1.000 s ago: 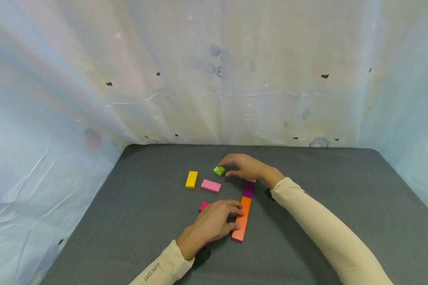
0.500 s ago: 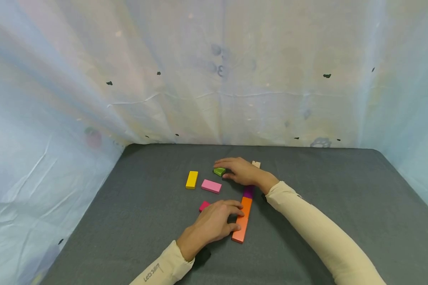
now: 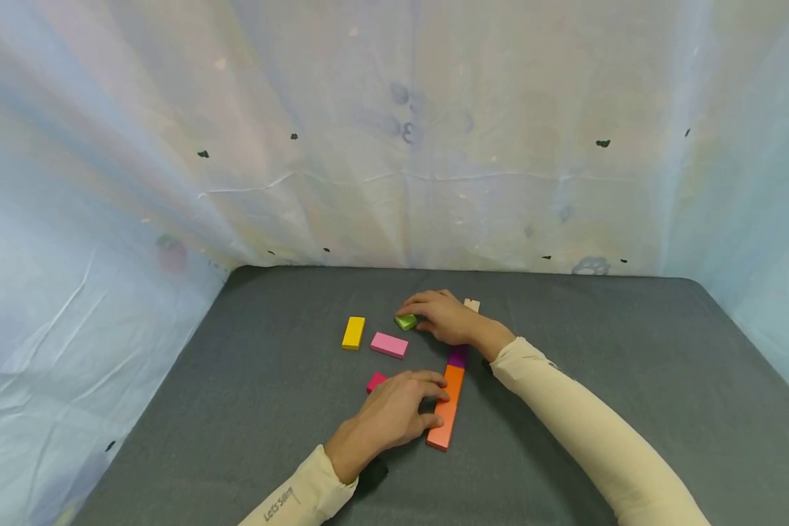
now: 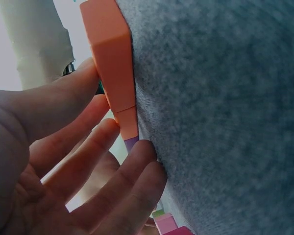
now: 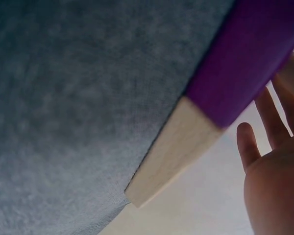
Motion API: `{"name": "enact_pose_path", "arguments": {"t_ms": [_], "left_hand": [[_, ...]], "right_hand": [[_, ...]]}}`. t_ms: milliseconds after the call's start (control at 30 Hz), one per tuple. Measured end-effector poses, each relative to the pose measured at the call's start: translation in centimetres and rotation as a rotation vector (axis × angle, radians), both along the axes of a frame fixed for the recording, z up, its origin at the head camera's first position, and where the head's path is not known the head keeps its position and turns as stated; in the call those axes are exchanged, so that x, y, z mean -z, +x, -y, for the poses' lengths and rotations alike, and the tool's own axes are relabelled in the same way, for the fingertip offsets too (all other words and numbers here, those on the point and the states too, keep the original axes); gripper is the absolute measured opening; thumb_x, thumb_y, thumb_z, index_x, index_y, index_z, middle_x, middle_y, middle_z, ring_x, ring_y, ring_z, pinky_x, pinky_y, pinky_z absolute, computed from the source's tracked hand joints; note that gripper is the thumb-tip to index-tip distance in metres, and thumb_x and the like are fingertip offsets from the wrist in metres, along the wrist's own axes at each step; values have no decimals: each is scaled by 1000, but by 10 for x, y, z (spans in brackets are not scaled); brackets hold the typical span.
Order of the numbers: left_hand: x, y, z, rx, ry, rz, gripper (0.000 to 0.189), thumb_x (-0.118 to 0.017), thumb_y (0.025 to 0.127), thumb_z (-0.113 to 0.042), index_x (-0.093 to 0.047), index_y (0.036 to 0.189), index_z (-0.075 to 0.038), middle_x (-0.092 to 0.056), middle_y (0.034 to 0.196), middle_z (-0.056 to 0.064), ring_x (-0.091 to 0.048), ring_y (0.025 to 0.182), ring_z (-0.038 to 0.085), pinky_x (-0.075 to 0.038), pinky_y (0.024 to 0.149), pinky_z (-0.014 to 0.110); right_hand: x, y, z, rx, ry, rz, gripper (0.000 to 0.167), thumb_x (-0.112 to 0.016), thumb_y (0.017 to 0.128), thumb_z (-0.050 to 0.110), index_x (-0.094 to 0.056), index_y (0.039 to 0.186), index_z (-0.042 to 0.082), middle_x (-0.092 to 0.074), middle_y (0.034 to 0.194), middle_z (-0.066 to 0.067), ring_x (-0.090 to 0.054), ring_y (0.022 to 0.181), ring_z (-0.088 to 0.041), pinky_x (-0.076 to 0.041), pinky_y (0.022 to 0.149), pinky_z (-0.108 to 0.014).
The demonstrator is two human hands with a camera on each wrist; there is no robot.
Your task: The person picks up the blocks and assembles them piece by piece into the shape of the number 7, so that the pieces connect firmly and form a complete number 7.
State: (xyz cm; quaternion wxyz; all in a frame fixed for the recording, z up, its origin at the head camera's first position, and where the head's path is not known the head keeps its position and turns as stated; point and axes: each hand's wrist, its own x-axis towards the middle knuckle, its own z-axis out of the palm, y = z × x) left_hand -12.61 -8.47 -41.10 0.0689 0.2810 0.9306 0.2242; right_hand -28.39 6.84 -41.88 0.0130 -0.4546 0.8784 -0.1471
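A small lime green block (image 3: 405,322) sits between the thumb and fingers of my right hand (image 3: 443,315), which pinches it close over the dark cloth. Under that wrist runs a straight row of blocks laid end to end: a bare wooden block (image 5: 174,152) farthest off, a purple block (image 5: 245,63), an orange block (image 3: 455,383) and a coral block (image 3: 440,432) nearest me. My left hand (image 3: 394,409) rests loosely along the row's left side, thumb and fingertips touching the orange and coral blocks. The right wrist view does not show the green block.
Left of the row lie a pink block (image 3: 389,345), a yellow block (image 3: 353,333) and a crimson block (image 3: 376,380), the last partly hidden by my left hand. Dark grey cloth (image 3: 256,394) covers the table. A pale patterned curtain (image 3: 434,204) hangs behind it.
My right hand has moved slightly left and down onto the green block, which has shifted a little toward me. The wooden block has come into view. My left hand stays put.
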Motion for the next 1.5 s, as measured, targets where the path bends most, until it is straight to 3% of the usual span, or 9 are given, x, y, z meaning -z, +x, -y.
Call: {"name": "enact_pose_path", "arguments": {"t_ms": [133,400,667,933,1500], "left_hand": [[1,0,0,0,0,-2,31,-80,84,-29,-76,115,-21,-64,132,-12,-60,123,14,-51,101,34],[2,-1,0,-7,-6,4,31,-79,85,-30,-76,115,-22,-64,132,-13,-60,123,14,-51,101,35],[2,-1,0,-3,1,-13,31,-80,85,-30,-76,114,-21,-64,132,-12,-60,123,14,-51,101,34],[3,-1,-1,0,-4,-14,32,-80,85,-30,-76,115,-22,-64,132,-12,-60,123,13,-51,101,34],[-1,-2,-3,-12,-17,9,32,-79,86,-30,-75,116,-23,-62,134,-14,-59,125,13,-51,101,34]], "right_hand": [[2,-1,0,-1,-10,2,40,-65,96,11,-63,135,19,-60,137,-5,-53,131,-27,-36,111,-58],[4,-5,2,-95,-35,51,40,-59,96,-1,-65,133,16,-59,142,-5,-49,138,-27,-35,116,-54],[1,-1,-1,-43,-5,46,35,-66,96,14,-66,131,17,-60,136,-5,-51,131,-27,-38,111,-56],[-3,0,-4,-53,-22,32,37,-70,94,21,-67,131,16,-62,130,-6,-55,122,-26,-43,105,-51],[-5,-3,-10,-29,10,45,38,-68,95,18,-66,133,18,-62,128,-7,-55,117,-26,-45,104,-49]]}}
